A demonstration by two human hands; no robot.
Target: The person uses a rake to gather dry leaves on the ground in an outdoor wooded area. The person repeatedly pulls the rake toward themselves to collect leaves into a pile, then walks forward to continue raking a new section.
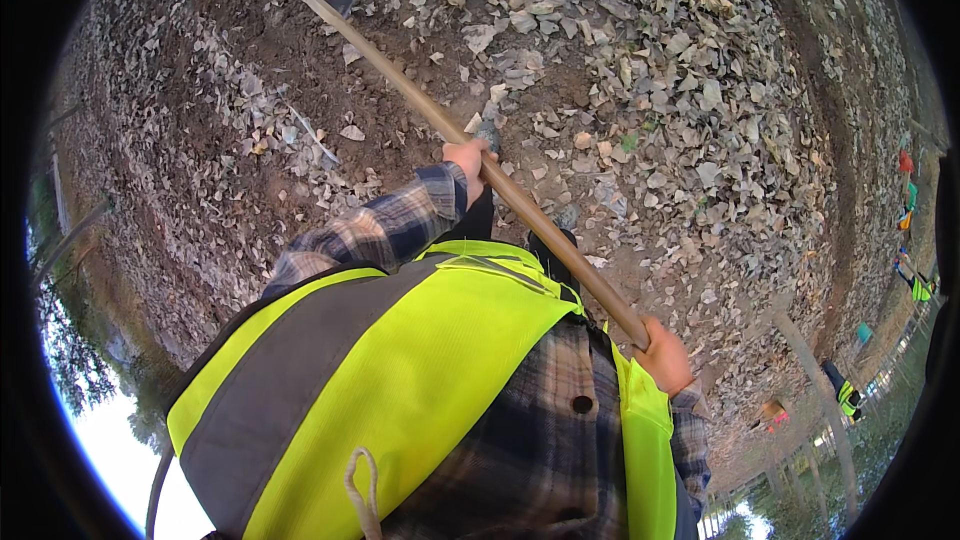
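Note:
My left hand is closed around the middle of the long wooden handle of a hoe. Near the end of that handle, my right hand grips it at the lower right, beside the yellow high-visibility vest. The handle runs diagonally to the upper left, where the dark metal blade lies at or just above bare brown soil; contact cannot be told. Dry leaves cover the ground right of the tool. A shoe shows just beyond my left hand.
A thin pale stick lies among leaves on the left. Tree trunks rise at the lower right. Two people in high-visibility vests are far off on the right, near several coloured objects. A dark furrow crosses the leaf litter.

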